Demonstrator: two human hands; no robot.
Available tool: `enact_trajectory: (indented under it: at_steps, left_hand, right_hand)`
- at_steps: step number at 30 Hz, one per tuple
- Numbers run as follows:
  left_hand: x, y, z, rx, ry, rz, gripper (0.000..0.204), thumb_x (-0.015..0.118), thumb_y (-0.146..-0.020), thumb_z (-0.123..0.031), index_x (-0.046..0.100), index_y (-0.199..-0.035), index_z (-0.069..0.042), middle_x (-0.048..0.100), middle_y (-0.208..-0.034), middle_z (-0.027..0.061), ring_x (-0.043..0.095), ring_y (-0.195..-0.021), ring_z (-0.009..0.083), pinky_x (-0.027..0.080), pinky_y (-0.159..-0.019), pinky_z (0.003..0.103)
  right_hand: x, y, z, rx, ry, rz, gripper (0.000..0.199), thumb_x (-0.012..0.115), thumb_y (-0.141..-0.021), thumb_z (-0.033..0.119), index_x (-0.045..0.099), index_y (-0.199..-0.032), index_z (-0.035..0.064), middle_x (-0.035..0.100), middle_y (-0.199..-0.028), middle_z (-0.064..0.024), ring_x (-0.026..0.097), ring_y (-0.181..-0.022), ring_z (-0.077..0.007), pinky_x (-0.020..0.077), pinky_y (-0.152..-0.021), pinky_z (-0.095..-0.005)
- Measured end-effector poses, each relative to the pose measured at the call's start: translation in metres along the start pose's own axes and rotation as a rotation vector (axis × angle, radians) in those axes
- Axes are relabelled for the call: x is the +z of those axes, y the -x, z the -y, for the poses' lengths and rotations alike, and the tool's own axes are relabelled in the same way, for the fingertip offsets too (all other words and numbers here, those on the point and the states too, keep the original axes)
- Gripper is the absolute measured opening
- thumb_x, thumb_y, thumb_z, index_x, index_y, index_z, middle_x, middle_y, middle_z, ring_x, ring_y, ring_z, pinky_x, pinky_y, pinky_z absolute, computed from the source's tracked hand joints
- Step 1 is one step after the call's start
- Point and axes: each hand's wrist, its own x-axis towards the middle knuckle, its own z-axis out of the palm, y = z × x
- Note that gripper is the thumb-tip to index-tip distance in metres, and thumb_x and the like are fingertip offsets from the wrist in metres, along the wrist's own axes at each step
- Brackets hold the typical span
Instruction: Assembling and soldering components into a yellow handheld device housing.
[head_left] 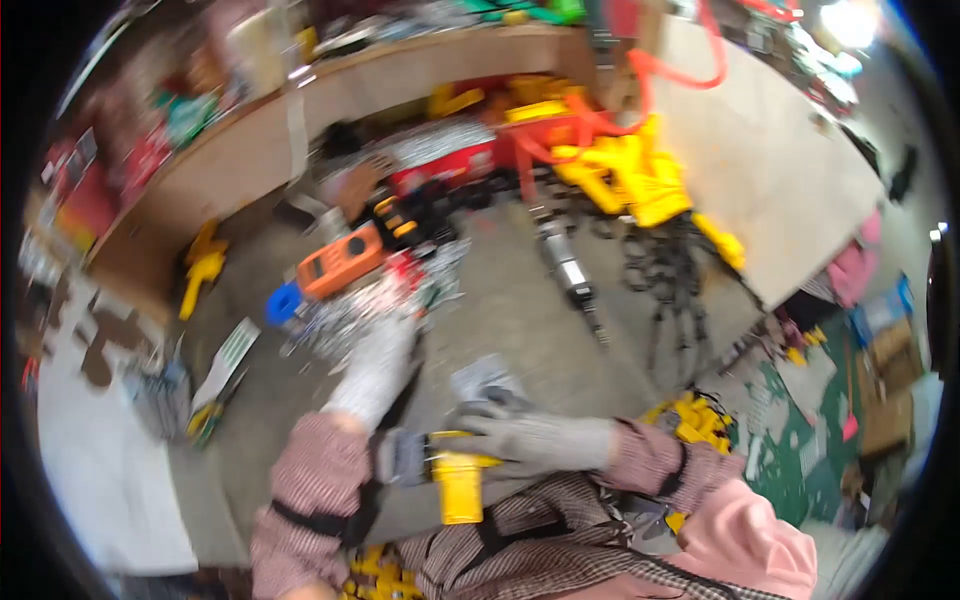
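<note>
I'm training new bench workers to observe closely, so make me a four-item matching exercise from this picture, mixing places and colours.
Column one
1. Left hand
2. Boxy device with a dark round knob
3. Right hand
4. Ring-shaped thing

Column two
A. Blue
B. At a yellow piece, close to the person's body
C. At the pile of small shiny parts
D. Orange

Right pairs: 1-C, 2-D, 3-B, 4-A
</note>
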Motion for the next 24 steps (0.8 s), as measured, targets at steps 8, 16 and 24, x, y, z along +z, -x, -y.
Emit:
enact_trajectory:
  at_steps: [8, 16, 24]
  left_hand:
    - [-0.036, 0.046, -0.009, -0.385, 0.561, -0.143, 0.013, 0.063, -0.082, 0.004, 0.061, -0.093, -0.002, 0.065, -0.084, 0.0126, 0.066, -0.081, 0.0236, 0.052, -0.075, 0.034]
    - [-0.004, 0.079, -0.02, -0.337, 0.83, -0.103, 0.015, 0.057, -0.094, 0.004, 0.063, -0.107, 0.002, 0.065, -0.104, 0.0114, 0.066, -0.099, 0.0192, 0.052, -0.09, 0.03]
    - [-0.014, 0.087, -0.031, -0.27, 0.574, -0.167, 0.014, 0.056, -0.094, 0.003, 0.062, -0.106, 0.0, 0.064, -0.097, 0.0144, 0.067, -0.091, 0.0255, 0.053, -0.083, 0.033]
  right_hand:
    - [-0.127, 0.106, -0.119, 0.893, 0.884, -0.51, 0.012, 0.058, -0.089, 0.014, 0.065, -0.09, 0.0038, 0.066, -0.088, -0.0154, 0.068, -0.082, -0.0333, 0.0564, -0.073, -0.0441]
    - [-0.17, 0.225, -0.242, 1.418, 0.074, -0.878, 0.047, 0.077, -0.078, 0.032, 0.066, -0.108, -0.0028, 0.069, -0.101, -0.0191, 0.068, -0.095, -0.0308, 0.0526, -0.083, -0.0385]
    - [-0.22, 0.237, -0.251, 1.344, 0.439, -0.776, 0.054, 0.065, -0.09, 0.047, 0.066, -0.105, -0.0041, 0.071, -0.085, -0.0219, 0.07, -0.079, -0.0381, 0.0524, -0.073, -0.0461]
